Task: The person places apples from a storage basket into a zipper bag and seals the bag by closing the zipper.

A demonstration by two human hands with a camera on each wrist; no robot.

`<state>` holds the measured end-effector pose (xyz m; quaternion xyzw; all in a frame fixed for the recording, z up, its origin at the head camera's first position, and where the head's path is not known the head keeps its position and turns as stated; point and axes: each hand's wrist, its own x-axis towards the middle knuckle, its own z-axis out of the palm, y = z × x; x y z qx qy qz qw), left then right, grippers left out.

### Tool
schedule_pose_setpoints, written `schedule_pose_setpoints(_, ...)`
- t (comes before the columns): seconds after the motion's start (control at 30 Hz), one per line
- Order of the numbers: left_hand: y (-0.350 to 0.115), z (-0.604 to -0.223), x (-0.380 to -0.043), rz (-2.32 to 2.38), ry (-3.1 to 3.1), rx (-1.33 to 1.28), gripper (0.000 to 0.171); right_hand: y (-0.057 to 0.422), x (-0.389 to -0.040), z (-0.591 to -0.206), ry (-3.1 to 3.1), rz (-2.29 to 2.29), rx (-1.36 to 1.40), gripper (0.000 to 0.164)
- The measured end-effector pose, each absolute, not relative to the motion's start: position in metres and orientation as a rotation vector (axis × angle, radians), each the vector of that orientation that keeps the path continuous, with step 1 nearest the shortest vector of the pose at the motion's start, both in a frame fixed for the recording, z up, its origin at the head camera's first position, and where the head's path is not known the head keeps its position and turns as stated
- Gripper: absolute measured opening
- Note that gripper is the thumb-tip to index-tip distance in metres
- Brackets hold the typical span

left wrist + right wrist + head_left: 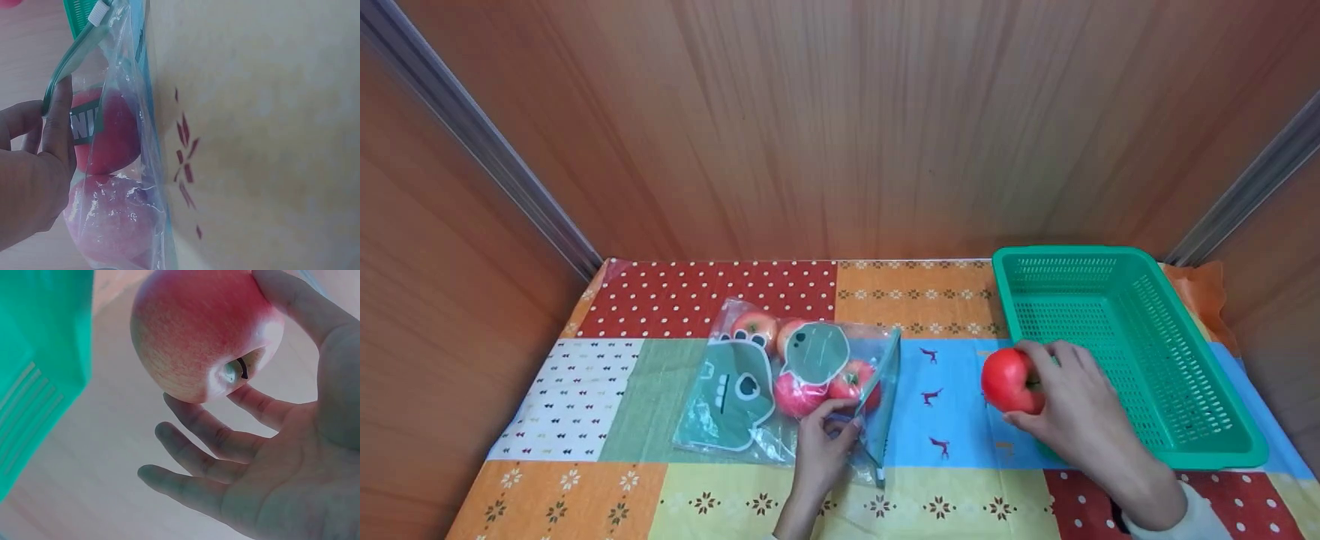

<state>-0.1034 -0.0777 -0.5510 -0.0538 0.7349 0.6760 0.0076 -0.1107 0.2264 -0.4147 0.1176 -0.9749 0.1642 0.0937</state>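
Red apple (1006,380) is gripped between thumb and fingers of my right hand (1076,405), raised beside the basket's left side. In the right wrist view the apple (205,332) shows its stem hollow, with the lower fingers spread away from it. My left hand (823,448) holds the green zip edge of a clear zip bag (787,442) at its right end; the left wrist view shows the fingers at the zip strip (63,70). Inside the bag lie several apples (802,394), partly hidden by a green cartoon print (727,397). A white slider (98,12) sits on the zip.
A green plastic basket (1207,322) with slotted walls stands at the right; no fruit shows in it. Patchwork cloth (705,495) covers the table. Wood-grain panels (840,135) enclose the back and sides.
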Motion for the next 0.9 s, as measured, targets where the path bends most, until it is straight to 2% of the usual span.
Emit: schedule_pose_setpoints(0.9, -0.077, -0.551, -0.104, 2.094, 2.299, -0.201, 0.029, 0.165, -0.107, -0.467, -2.968, 0.488, 0.398, 0.086)
